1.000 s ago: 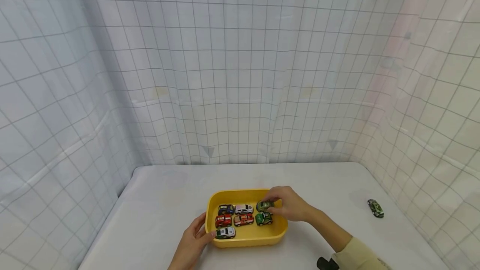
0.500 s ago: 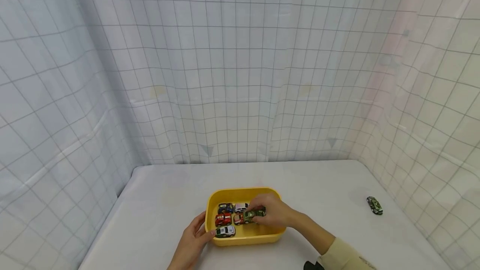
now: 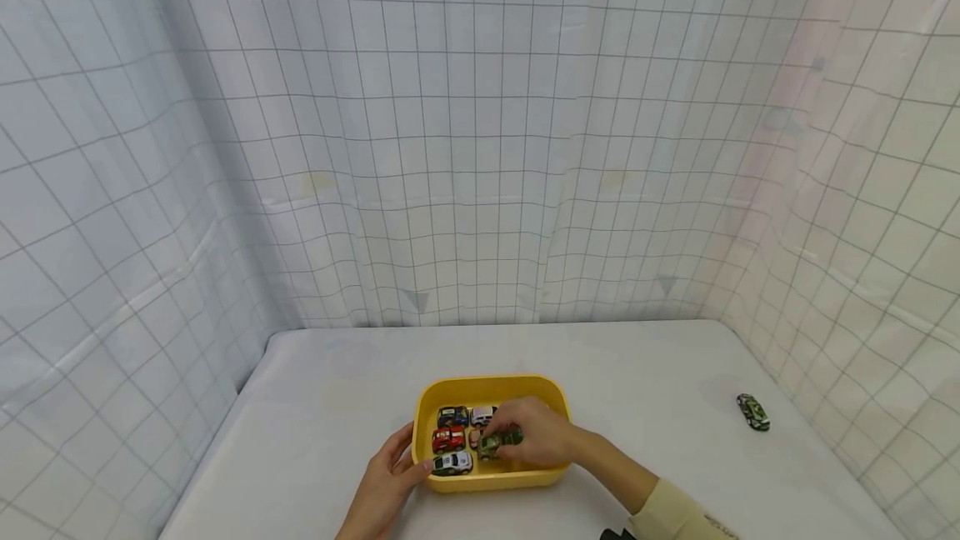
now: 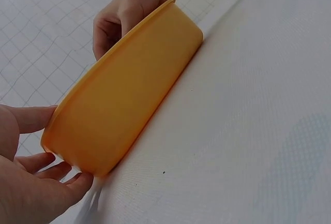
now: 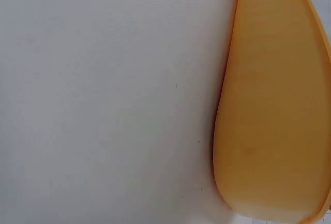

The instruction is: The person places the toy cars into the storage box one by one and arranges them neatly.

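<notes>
A yellow plastic tray (image 3: 495, 484) with several toy cars in it stands on the table. My left hand (image 3: 381, 483) grips its left end, thumb at the rim and fingers against the outer wall (image 4: 116, 94). Inside the tray my right hand (image 3: 542, 433) pinches a green camouflage toy car (image 3: 489, 447) near the middle. Behind that car, a red-orange car (image 3: 473, 438) and a dark green car (image 3: 513, 435) are partly covered. Blue (image 3: 453, 417), red (image 3: 448, 439) and white-green (image 3: 453, 463) cars line the left side; a white car (image 3: 482, 416) sits behind.
Another camouflage toy car (image 3: 753, 412) lies on the white table (image 3: 660, 373) far to the right. White gridded curtains (image 3: 480, 148) enclose the table at the back and both sides. The right wrist view shows mainly the tray's outer wall (image 5: 274, 105).
My right hand has brought the green camouflage car from the tray's right side leftward and nearer to me, in front of the red-orange car. My left hand stays on the tray.
</notes>
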`<state>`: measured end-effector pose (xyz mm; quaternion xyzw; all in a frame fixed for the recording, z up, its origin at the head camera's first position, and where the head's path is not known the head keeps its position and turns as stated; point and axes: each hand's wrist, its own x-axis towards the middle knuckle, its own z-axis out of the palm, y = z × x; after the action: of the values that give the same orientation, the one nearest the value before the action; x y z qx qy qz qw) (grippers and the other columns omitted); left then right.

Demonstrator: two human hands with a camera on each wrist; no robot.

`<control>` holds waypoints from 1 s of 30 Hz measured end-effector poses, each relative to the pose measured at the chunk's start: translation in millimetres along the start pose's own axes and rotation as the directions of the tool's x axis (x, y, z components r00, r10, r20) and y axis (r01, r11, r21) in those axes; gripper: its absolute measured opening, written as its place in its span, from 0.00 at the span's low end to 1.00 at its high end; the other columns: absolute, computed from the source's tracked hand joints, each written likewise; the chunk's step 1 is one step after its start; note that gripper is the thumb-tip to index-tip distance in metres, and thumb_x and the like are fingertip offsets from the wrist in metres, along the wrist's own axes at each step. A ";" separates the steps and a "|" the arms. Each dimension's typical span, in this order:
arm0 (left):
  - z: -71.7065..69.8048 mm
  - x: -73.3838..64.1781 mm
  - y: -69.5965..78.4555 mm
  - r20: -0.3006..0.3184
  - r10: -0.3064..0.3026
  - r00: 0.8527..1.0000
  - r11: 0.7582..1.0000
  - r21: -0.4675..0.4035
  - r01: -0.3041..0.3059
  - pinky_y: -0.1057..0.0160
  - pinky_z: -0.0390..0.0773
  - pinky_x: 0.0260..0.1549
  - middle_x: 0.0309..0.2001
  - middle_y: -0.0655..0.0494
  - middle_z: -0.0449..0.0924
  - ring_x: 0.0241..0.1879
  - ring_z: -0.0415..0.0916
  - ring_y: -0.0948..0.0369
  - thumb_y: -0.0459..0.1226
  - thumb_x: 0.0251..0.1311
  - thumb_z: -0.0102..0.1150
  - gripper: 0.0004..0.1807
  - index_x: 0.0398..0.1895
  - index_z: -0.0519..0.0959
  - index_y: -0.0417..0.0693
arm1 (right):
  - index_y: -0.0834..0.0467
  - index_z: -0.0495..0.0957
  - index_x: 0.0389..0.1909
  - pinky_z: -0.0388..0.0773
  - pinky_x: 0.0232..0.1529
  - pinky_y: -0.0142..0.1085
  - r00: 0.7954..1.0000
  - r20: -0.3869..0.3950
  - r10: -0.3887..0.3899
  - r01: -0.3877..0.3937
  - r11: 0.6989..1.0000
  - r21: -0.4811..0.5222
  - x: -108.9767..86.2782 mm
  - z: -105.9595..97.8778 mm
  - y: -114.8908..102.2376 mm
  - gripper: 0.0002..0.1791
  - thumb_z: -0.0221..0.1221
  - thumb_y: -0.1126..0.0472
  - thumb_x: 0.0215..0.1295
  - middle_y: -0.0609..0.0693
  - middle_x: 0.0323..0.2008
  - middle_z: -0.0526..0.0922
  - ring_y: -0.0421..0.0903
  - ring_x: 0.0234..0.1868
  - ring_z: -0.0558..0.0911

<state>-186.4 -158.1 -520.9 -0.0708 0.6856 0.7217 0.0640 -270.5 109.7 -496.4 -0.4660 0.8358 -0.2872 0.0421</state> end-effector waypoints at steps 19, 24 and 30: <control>1.6 0.1 -0.4 -0.020 -0.010 1.000 1.000 0.008 0.010 0.41 0.71 0.65 0.78 0.26 0.46 0.75 0.50 0.32 0.26 0.64 0.66 0.45 0.79 0.51 0.29 | 0.55 0.88 0.49 0.82 0.45 0.28 0.999 0.042 0.033 -0.035 0.999 0.030 1.4 -0.8 0.7 0.12 0.70 0.63 0.65 0.40 0.45 0.86 0.35 0.43 0.82; 1.7 -1.1 0.2 -0.022 -0.003 1.000 1.000 0.009 0.004 0.41 0.71 0.65 0.78 0.26 0.45 0.75 0.50 0.32 0.26 0.63 0.66 0.46 0.79 0.50 0.28 | 0.54 0.88 0.49 0.83 0.44 0.29 0.998 0.050 0.050 -0.051 0.998 0.028 0.2 -2.7 1.2 0.12 0.72 0.61 0.64 0.40 0.43 0.86 0.36 0.42 0.82; 1.9 -0.8 -0.7 -0.016 0.006 1.000 1.000 0.020 -0.006 0.42 0.71 0.65 0.78 0.26 0.46 0.74 0.51 0.32 0.26 0.64 0.66 0.45 0.79 0.51 0.28 | 0.53 0.89 0.48 0.78 0.37 0.23 0.994 0.088 0.063 -0.060 0.998 -0.026 1.3 1.1 1.6 0.11 0.72 0.60 0.65 0.35 0.41 0.86 0.30 0.36 0.79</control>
<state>-185.5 -156.2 -521.3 -0.0740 0.6933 0.7145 0.0568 -272.1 108.7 -497.9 -0.4529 0.8504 -0.2547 0.0827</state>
